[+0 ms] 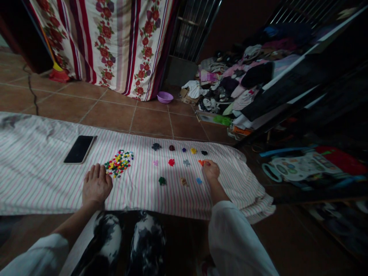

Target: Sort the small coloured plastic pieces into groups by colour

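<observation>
My left hand (97, 184) lies palm down on the striped cloth (140, 191), fingers a little apart, beside a heap of small multicoloured pieces (118, 164). At the right, the fingertips of my right hand (211, 169) are pinched at a small orange pile (201, 162). Around it are small groups sorted by colour: grey-blue (186, 163), light blue (199, 181), black (204, 153), yellow (193, 151), red (171, 162), pink (155, 163), dark green (162, 180) and tan (183, 181). Further back sit dark grey, dark red and purple groups.
A phone (79, 149) lies on the cloth at the left. Beyond are a floral curtain (115, 46), a purple basin (165, 97) and a heap of clothes (230, 80). A toy-like panel (293, 168) stands at the right.
</observation>
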The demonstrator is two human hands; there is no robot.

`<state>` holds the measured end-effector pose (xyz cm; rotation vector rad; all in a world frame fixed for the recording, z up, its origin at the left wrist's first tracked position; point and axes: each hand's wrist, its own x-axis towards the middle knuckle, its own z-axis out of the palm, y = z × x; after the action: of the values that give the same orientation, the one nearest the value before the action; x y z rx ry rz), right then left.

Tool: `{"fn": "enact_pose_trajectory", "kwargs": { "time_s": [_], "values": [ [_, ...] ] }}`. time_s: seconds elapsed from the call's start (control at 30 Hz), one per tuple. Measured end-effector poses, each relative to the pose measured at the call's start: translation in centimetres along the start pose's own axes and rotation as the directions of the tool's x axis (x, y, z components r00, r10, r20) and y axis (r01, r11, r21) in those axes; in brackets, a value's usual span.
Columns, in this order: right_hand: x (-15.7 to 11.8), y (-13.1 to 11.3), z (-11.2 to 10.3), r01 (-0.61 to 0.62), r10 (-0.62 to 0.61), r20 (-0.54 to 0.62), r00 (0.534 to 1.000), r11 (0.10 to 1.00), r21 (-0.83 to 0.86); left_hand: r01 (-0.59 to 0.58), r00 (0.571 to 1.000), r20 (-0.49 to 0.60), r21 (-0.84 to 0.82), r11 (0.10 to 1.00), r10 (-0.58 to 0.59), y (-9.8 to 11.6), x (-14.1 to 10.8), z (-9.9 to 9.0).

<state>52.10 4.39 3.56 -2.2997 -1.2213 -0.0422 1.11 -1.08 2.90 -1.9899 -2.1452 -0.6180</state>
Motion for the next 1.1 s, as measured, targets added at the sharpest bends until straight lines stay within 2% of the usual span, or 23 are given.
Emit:
{"fn": "enact_pose_trajectory", "kwargs": {
  "time_s": [0.1, 0.27, 0.73, 0.9, 1.1],
  "values": [
    [-0.2, -0.2, 0.1, -0.052, 0.053, 0.046, 0.998, 0.998, -0.03, 0.002, 1.0, -0.002, -0.02, 1.0, -0.002, -0.1, 0.0, 0.0],
    [-0.6, -0.4, 0.1, -0.036, 0.04, 0.08, 0.996, 0.997, -0.062, 0.02, 1.0, 0.016, -0.044, 0.999, -0.019, 0.0, 0.0, 0.0],
    [-0.3, -1.1, -0.5, -0.063, 0.062, 0.07, 0.996, 0.998, 0.016, 0.058, 0.997, 0.056, -0.042, 0.997, -0.056, 0.1, 0.2, -0.2],
    [-0.4, -3.9, -0.6, 0.074, -0.074, -0.013, 0.997, 0.995, 0.067, 0.051, 0.998, 0.047, -0.032, 0.998, -0.05, 0.0, 0.2, 0.1],
    [-2.3, -9.8, 0.8, 0.263, -0.262, -0.037, 0.964, 0.937, 0.229, 0.044, 0.998, 0.035, -0.019, 0.999, -0.043, -0.1, 0.1, 0.2]
  ]
}}
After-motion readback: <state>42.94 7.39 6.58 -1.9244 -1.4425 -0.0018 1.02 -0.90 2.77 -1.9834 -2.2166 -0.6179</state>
